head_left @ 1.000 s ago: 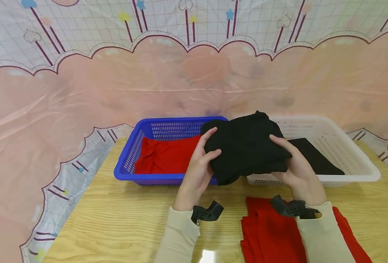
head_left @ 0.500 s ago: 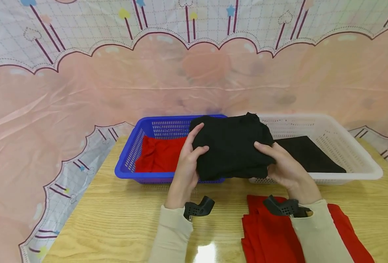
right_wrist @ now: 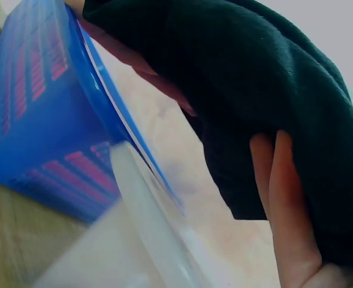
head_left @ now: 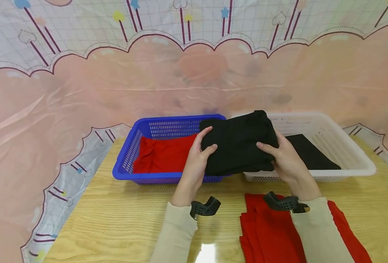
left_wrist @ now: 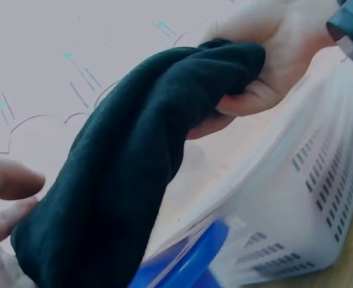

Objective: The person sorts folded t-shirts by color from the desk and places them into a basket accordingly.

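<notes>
Between my two hands is a folded black cloth (head_left: pixel 238 144), raised in front of the baskets and tilted up on its right side. My left hand (head_left: pixel 195 160) grips its left edge, thumb on the near face. At the opposite edge my right hand (head_left: pixel 289 160) grips it the same way, its thumb lying on the cloth. The left wrist view shows the bundle (left_wrist: pixel 116 150) as a thick, soft roll of layers. In the right wrist view, fingers (right_wrist: pixel 290 210) press against the underside of the black cloth (right_wrist: pixel 272 90).
A blue basket (head_left: pixel 161 175) with red cloth (head_left: pixel 167 153) inside stands behind on the left. The white basket (head_left: pixel 342 173) beside it holds another black cloth (head_left: pixel 312 153). Folded red cloth (head_left: pixel 269 226) lies on the wooden table (head_left: pixel 115 219), partly under my right forearm.
The black cloth shifted left, then back right, staying in both hands. Its hanging lower edge is now tucked neater, and my right hand has changed its hold along the right edge.
</notes>
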Demonstrator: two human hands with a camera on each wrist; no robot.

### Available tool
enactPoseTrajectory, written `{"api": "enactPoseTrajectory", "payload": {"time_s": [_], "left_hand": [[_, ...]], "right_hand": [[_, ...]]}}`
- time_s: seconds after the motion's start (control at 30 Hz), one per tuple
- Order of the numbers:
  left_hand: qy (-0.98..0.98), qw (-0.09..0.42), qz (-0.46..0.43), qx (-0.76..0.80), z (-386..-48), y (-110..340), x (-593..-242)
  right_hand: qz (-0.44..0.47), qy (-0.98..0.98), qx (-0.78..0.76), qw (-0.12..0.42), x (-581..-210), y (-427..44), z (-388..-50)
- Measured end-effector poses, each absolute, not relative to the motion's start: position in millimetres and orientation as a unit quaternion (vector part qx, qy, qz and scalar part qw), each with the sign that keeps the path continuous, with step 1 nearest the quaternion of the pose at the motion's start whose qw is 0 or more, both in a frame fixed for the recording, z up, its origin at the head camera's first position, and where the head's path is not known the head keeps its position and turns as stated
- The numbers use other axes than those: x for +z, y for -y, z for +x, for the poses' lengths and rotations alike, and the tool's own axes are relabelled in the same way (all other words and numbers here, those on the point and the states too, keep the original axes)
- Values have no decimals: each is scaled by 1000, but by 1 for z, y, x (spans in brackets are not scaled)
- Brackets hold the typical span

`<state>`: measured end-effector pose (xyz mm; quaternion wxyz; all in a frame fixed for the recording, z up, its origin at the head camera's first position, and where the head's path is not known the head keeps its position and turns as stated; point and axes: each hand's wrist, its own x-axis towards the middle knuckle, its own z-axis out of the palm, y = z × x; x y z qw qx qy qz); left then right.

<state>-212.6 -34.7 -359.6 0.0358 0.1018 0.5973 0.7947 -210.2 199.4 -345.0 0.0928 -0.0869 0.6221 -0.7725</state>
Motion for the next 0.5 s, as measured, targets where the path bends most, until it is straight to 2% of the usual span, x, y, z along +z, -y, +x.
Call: {"api": "enactPoseTrajectory", "payload": {"time_s": [0.27,0.5], "left_hand": [[-617,77,125,773,-218,24,-364],[-716,73,143,680,-219,14,-367]], "right_hand": [[-105,-605,-788,35,-349,-218,-214],[-86,-623,-777,38,-353,-234,-216]]}}
